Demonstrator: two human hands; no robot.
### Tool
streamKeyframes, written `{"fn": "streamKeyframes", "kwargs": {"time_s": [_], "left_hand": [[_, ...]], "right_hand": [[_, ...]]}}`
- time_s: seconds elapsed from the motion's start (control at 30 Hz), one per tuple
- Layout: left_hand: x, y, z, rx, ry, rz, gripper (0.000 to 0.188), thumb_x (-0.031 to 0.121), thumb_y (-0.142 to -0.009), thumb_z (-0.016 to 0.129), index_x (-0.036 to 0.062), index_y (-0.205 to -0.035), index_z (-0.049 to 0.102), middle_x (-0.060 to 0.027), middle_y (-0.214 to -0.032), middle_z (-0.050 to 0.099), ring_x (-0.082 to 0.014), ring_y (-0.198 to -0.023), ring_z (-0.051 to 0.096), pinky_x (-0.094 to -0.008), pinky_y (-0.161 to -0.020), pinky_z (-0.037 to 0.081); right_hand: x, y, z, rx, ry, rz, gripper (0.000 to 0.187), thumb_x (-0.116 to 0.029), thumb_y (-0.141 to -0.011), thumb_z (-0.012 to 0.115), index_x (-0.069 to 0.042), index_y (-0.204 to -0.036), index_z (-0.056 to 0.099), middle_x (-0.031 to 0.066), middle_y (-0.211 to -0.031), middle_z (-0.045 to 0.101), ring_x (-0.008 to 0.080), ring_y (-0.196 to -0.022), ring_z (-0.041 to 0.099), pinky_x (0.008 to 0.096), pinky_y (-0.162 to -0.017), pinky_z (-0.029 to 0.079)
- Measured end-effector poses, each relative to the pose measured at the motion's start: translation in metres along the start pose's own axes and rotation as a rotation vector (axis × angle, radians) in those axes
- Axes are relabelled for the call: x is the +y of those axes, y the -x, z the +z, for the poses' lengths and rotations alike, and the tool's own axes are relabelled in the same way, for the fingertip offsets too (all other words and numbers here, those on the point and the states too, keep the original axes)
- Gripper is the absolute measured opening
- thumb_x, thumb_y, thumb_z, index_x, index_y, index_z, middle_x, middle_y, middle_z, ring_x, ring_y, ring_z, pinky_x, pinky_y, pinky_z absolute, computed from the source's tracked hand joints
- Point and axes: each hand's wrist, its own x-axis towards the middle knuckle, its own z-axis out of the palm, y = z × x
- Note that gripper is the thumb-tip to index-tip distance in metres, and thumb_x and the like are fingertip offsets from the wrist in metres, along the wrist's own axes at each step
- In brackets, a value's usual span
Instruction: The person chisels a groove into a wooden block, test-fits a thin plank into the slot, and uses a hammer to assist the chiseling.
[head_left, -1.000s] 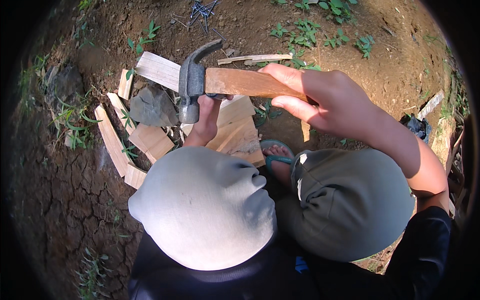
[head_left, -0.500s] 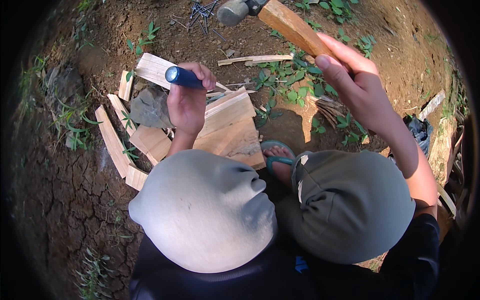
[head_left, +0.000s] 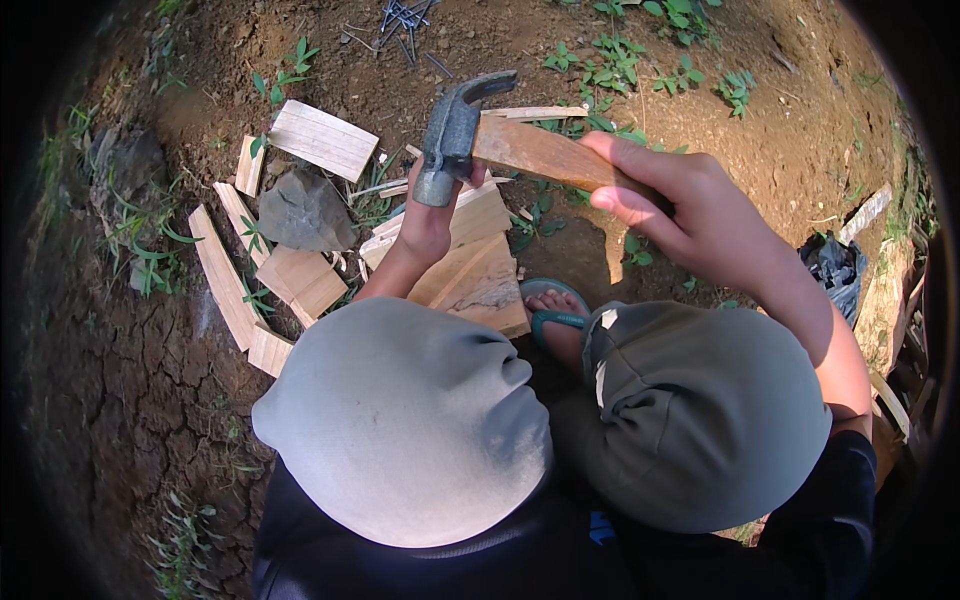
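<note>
My right hand [head_left: 670,205] is closed around the wooden handle of a claw hammer [head_left: 540,152]. The hammer's dark metal head lies over my left hand [head_left: 428,232] in the picture and covers most of its fingers. Those fingers look curled; the blue cylindrical handle that they gripped a moment earlier is now hidden behind the hammer head. Whether the hammer touches it, I cannot tell. Beneath my left hand is a pale, thick wooden block [head_left: 475,275], with a split-looking board along its upper edge.
Cut wood pieces [head_left: 225,280] lie to the left around a grey rock [head_left: 305,212]. Farther off are a flat offcut [head_left: 325,138] and loose nails [head_left: 405,22]. My sandalled foot [head_left: 556,312] is beside the block. A black plastic bag [head_left: 835,265] lies at the right.
The hammer has swung down and left over my left hand. My left hand has shifted right, the blue handle has gone from sight, and the flat offcut is now uncovered.
</note>
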Motion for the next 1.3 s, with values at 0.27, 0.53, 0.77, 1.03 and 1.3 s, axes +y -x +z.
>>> {"fn": "streamKeyframes", "kwargs": {"time_s": [0.27,0.53,0.77,1.03,1.3], "left_hand": [[0.001,-0.001,0.002,-0.058,-0.031,0.003,0.049,0.051,-0.102,0.044,0.0066,-0.122,0.054,-0.0065,-0.111,0.057,-0.0186,-0.103,0.052,-0.0377,-0.101,0.039],[-0.009,0.004,-0.005,-0.088,-0.041,0.017,0.051,0.042,-0.106,0.039,0.0026,-0.136,0.051,-0.0095,-0.124,0.059,-0.0202,-0.112,0.055,-0.0390,-0.103,0.040],[-0.002,0.002,-0.001,-0.105,-0.093,-0.002,0.052,0.049,-0.103,0.040,0.0039,-0.129,0.050,-0.0131,-0.114,0.059,-0.0246,-0.108,0.057,-0.0441,-0.102,0.041],[0.042,-0.032,-0.008,0.237,0.046,0.166,0.051,0.057,-0.109,0.029,0.0086,-0.108,0.046,-0.0062,-0.091,0.045,-0.0189,-0.081,0.046,-0.0393,-0.080,0.043],[0.095,0.005,-0.073,0.227,-0.401,-0.087,0.049,0.056,-0.100,0.054,0.0071,-0.103,0.056,0.0027,-0.071,0.047,-0.0062,-0.056,0.041,-0.0235,-0.051,0.036]], "right_hand": [[-0.011,0.000,-0.004,-0.007,0.107,0.013,0.043,-0.032,-0.098,0.067,-0.007,-0.134,0.062,0.0184,-0.088,0.069,0.0380,-0.073,0.066,0.0424,-0.063,0.052],[-0.013,-0.001,0.000,0.078,0.194,-0.162,0.041,-0.033,-0.097,0.068,-0.013,-0.133,0.062,0.0136,-0.086,0.069,0.0361,-0.071,0.067,0.0438,-0.063,0.053],[0.003,0.001,-0.002,-0.004,0.192,-0.060,0.046,-0.029,-0.096,0.070,-0.009,-0.137,0.060,0.0146,-0.098,0.072,0.0361,-0.080,0.070,0.0413,-0.070,0.056],[0.020,0.008,-0.006,0.317,-0.428,0.235,0.051,-0.031,-0.102,0.065,0.001,-0.141,0.056,0.0045,-0.103,0.068,0.0099,-0.093,0.059,0.0275,-0.081,0.049],[0.092,0.050,0.068,0.135,-0.297,0.483,0.045,-0.025,-0.098,0.066,0.000,-0.133,0.053,0.0105,-0.095,0.064,0.0192,-0.085,0.061,0.0339,-0.078,0.049]]}}
